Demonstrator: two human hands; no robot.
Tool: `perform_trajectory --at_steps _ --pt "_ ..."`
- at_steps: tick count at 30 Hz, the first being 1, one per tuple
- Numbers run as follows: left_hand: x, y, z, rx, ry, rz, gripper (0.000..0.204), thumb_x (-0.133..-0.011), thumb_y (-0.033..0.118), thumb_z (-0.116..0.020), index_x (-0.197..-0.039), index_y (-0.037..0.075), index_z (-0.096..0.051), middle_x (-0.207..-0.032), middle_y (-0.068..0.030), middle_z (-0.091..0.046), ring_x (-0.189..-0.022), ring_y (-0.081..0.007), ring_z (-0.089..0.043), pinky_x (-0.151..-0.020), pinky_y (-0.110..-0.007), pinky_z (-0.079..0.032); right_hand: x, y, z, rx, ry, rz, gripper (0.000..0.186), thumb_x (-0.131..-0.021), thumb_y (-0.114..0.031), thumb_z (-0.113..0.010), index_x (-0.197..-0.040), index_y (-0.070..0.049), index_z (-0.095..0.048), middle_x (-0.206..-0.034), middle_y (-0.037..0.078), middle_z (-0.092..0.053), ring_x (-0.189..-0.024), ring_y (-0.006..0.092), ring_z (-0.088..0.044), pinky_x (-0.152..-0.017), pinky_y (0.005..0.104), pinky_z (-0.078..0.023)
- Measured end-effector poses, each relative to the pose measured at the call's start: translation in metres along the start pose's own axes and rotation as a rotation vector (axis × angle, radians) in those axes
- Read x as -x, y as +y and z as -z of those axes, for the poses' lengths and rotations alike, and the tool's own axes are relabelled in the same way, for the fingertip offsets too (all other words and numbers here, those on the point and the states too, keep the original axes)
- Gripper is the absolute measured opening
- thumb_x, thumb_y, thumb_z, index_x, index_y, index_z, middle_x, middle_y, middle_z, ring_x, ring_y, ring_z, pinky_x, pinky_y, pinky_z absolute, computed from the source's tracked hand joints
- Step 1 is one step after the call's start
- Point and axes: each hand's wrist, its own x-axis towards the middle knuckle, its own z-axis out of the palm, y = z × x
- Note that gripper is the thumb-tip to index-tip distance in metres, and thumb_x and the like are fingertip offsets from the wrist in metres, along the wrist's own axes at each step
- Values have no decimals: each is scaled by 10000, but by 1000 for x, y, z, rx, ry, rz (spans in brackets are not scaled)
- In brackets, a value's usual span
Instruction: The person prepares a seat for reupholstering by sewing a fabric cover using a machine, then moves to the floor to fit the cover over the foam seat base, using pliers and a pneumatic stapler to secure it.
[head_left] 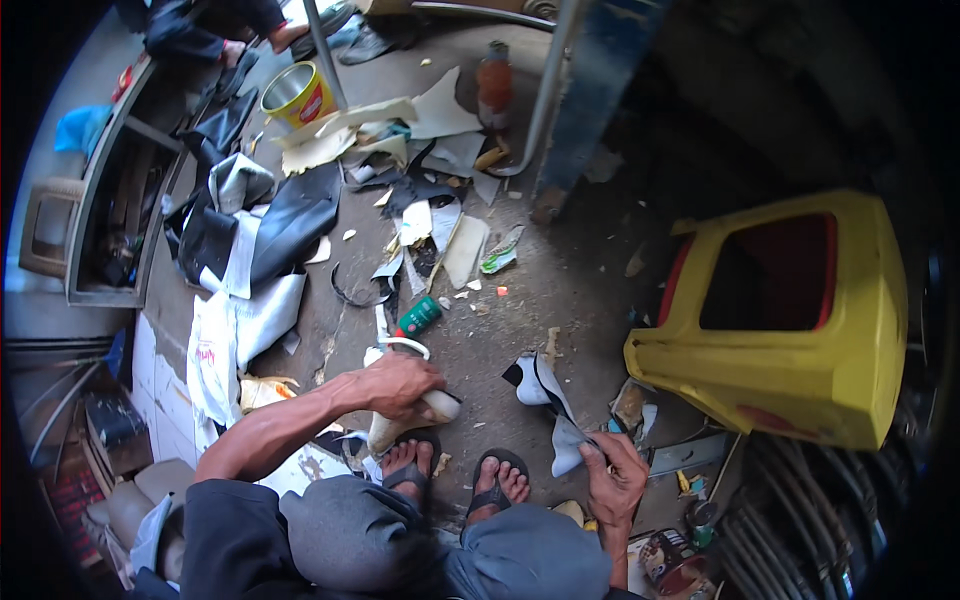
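Note:
My left hand (395, 384) is closed over a beige, padded-looking piece (388, 430) just in front of my left foot; its fingertips are partly hidden. A white curved loop (410, 345) shows just beyond the knuckles. Farther on lies a small green container (420, 316) with a red end. On the other side, my right hand (614, 472) pinches the near end of a grey and black strip of sheet material (566, 432). The strip's far end curls over above the floor.
Scraps of foam and sheet (462, 250) litter the floor ahead. Black sheets (297, 222) lie at left. A yellow tin (298, 95) and an orange bottle (494, 85) stand farther off. A yellow plastic shell (765, 365) sits at right, near a metal post (600, 90).

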Motion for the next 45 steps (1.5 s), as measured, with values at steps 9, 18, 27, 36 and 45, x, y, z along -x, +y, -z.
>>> perform_trajectory --at_steps 9,18,27,36,45 --pt "-106 46 62 78 326 -62 560 -917 427 -726 -1305 31 -644 -1149 -253 -717 -1049 -439 -697 -919 -508 -547 41 -34 46 -25 134 147 207 -953 -147 -743 -1028 45 -728 -835 83 -677 -760 159 -614 -697 290 -468" --pt "-118 33 22 296 482 -211 682 -984 506 -650 -1427 -8 -578 -1260 -249 -685 -1196 -381 -659 -1044 -463 -505 14 -50 28 -318 -460 69 267 -944 -176 -771 -1098 42 -744 -931 90 -749 -879 145 -681 -785 286 -523" --pt "-13 40 -40 746 321 -66 597 -1019 493 -635 -1382 18 -620 -1161 -168 -713 -1071 -229 -655 -959 -376 -505 -23 75 -75 -452 -237 -331 320 -981 -255 -750 -1141 21 -749 -964 28 -730 -850 84 -623 -775 253 -495" --pt "-62 33 -50 879 743 225 348 -991 358 -680 -1028 15 -731 -729 -95 -674 -676 -164 -601 -683 -410 -496 -46 91 -66 -306 -128 -383 423 -941 -303 -771 -1184 41 -732 -969 73 -754 -860 121 -656 -785 278 -516" --pt "-115 11 -48 641 1012 299 300 -918 301 -722 -991 13 -685 -1071 -211 -652 -1063 -400 -640 -941 -473 -496 -84 123 -98 75 109 -147 379 -943 -322 -735 -1213 -57 -740 -1131 177 -758 -1034 244 -713 -928 353 -528"
